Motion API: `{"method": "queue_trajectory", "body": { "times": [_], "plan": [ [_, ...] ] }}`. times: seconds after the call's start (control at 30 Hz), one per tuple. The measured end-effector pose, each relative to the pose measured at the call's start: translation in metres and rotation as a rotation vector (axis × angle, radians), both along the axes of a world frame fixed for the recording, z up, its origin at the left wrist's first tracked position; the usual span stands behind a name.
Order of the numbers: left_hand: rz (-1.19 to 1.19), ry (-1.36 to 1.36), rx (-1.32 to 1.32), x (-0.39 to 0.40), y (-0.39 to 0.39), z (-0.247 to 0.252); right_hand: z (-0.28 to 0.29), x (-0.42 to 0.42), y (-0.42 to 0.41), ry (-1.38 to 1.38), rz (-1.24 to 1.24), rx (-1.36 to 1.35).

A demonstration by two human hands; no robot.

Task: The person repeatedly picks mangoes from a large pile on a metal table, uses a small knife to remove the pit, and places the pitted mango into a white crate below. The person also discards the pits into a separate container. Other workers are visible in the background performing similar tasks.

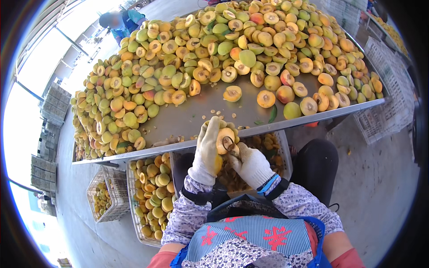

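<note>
Both my hands wear pale gloves and meet just below the near edge of a metal table. My left hand holds a halved yellow fruit, its cut face turned up. In my right hand is a small tool with a curved metal loop, its loop against the fruit half; its handle is mostly hidden by the fingers. Halved peach-like fruits, green to orange, lie heaped on the table, some with the stone showing. Loose kernels and a green leaf lie nearer me.
Beneath the table edge stand a crate of fruit halves at left and another crate between my knees. A smaller crate is further left. Stacked white crates stand right. A person is beyond the table, upper left.
</note>
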State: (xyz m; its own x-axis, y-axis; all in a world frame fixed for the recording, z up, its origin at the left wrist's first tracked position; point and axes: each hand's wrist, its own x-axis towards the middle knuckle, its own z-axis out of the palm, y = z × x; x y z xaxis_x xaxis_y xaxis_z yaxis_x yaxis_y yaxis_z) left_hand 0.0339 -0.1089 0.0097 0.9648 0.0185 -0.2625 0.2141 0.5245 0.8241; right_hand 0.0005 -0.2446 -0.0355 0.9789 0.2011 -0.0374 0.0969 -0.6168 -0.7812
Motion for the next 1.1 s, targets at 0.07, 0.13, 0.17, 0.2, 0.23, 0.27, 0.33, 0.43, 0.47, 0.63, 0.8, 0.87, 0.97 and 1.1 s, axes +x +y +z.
{"method": "queue_trajectory", "body": {
  "times": [0.07, 0.13, 0.17, 0.2, 0.23, 0.27, 0.33, 0.43, 0.47, 0.63, 0.8, 0.87, 0.97, 1.1],
  "plan": [
    [0.028, -0.123, 0.188, -0.005, -0.006, 0.001, -0.004, -0.003, 0.007, 0.063, -0.020, 0.204],
    [0.052, -0.201, 0.270, -0.009, -0.014, 0.000, -0.024, -0.012, 0.019, 0.106, -0.073, 0.570],
    [0.078, -0.211, 0.262, -0.012, -0.016, -0.001, -0.027, -0.012, 0.026, 0.151, -0.060, 0.617],
    [0.104, -0.220, 0.254, -0.015, -0.016, -0.002, -0.030, -0.014, 0.027, 0.144, -0.050, 0.641],
    [0.104, -0.233, 0.248, -0.016, -0.015, -0.007, -0.031, -0.015, 0.027, 0.136, -0.040, 0.665],
    [0.100, -0.230, 0.224, -0.015, -0.013, -0.008, -0.026, -0.016, 0.026, 0.128, -0.028, 0.685],
    [0.092, -0.223, 0.176, -0.013, -0.008, -0.009, -0.021, -0.011, 0.018, 0.159, 0.020, 0.544],
    [0.042, -0.147, 0.072, -0.010, 0.003, -0.012, -0.011, -0.009, 0.010, 0.118, 0.058, 0.361],
    [0.029, -0.102, 0.043, -0.010, 0.008, -0.011, -0.008, -0.010, 0.009, 0.092, 0.068, 0.305],
    [0.104, -0.020, 0.139, -0.014, -0.007, 0.008, -0.013, -0.015, 0.016, 0.194, 0.110, 0.470],
    [0.013, -0.138, 0.364, -0.013, 0.000, -0.006, 0.003, -0.017, 0.009, 0.281, 0.159, 0.380],
    [-0.002, -0.122, 0.354, -0.013, 0.000, -0.006, -0.009, -0.020, 0.015, 0.211, 0.139, 0.440],
    [-0.161, -0.089, 0.361, -0.010, 0.012, 0.004, 0.005, -0.012, -0.003, 0.668, 0.258, 0.628],
    [-0.048, -0.078, 0.289, -0.013, 0.014, -0.006, 0.021, -0.009, -0.007, 0.848, 0.331, 0.671]
  ]
}}
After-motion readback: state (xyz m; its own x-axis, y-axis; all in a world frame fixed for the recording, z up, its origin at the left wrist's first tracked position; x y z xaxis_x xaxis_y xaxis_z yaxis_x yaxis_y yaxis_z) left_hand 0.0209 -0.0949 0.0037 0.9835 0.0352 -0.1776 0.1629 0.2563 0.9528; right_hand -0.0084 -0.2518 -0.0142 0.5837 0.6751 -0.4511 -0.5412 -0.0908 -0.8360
